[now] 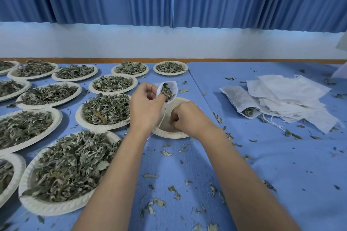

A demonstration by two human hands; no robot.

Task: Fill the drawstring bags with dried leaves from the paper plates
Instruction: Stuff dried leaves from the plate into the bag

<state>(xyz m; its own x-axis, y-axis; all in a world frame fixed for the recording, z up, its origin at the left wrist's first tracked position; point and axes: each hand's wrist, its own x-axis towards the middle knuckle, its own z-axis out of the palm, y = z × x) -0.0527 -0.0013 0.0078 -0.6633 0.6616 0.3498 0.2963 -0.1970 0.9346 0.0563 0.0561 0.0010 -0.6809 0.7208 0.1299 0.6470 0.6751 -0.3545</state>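
My left hand grips a small white drawstring bag by its mouth, held open above the table. Dried green leaves show inside the bag. Its thin white string hangs down past my left wrist. My right hand is over a nearly bare paper plate, its fingers curled and pinched together near the plate's surface; whether they hold leaves is hidden. Several paper plates heaped with dried leaves, such as the plate just left of my hands, cover the left side of the blue table.
A pile of flat white drawstring bags lies at the right, one bag holding some leaves. Loose leaf bits are scattered over the blue tablecloth. A white wall and blue curtains stand behind the table.
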